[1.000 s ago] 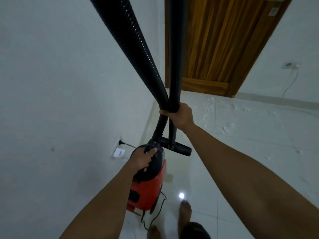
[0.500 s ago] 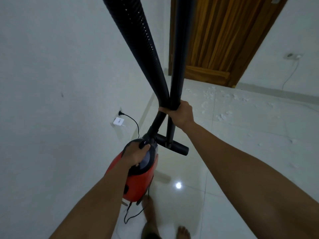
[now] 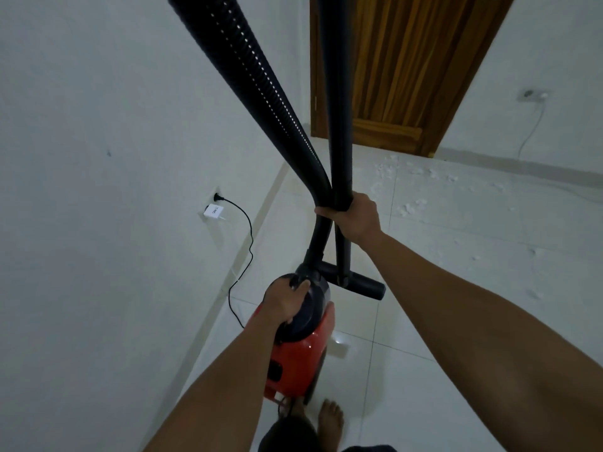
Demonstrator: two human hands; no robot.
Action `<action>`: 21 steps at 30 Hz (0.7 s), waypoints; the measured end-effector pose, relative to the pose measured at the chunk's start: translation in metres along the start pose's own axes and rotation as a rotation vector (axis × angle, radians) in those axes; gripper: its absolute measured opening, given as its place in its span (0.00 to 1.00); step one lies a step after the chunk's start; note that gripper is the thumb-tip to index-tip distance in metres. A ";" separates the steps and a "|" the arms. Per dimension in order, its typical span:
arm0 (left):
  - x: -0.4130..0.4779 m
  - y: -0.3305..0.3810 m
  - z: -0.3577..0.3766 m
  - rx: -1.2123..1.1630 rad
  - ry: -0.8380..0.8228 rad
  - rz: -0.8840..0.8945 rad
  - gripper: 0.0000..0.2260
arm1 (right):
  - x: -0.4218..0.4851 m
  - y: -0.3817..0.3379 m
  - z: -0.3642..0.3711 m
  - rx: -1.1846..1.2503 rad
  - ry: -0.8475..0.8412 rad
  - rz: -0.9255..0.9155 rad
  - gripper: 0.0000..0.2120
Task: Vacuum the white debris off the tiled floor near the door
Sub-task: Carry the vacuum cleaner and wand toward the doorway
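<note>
Clasping the vacuum (image 3: 300,353) handle, my left grip (image 3: 288,301) carries it; my right grip (image 3: 357,216) holds hose (image 3: 257,93) and wand (image 3: 336,93) bundled. White debris (image 3: 408,208) ahead of both lies untouched: vacuuming not begun.

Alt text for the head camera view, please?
A person holds a red vacuum cleaner by its top with the left hand, the right hand gripping its black hose and tube; white debris lies on the tiled floor before a wooden door.
</note>
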State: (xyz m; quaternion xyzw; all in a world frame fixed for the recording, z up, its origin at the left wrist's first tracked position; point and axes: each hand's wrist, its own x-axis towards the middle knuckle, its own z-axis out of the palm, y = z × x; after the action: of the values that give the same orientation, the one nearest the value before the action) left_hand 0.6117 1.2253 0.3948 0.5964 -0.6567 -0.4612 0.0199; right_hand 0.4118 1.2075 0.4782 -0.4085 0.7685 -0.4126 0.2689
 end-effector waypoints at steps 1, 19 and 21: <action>-0.002 0.001 0.002 -0.013 0.006 -0.007 0.16 | 0.000 0.000 -0.003 -0.002 -0.002 -0.008 0.24; 0.006 0.018 0.019 0.073 0.055 0.008 0.12 | 0.002 0.021 -0.032 0.083 -0.029 -0.035 0.22; 0.012 0.015 0.023 0.059 0.053 0.000 0.12 | 0.006 0.028 -0.027 0.085 -0.039 -0.010 0.20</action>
State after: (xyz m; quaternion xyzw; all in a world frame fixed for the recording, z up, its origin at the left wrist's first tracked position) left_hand 0.5834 1.2276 0.3846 0.6086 -0.6693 -0.4258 0.0195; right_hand 0.3767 1.2231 0.4675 -0.4085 0.7427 -0.4382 0.2992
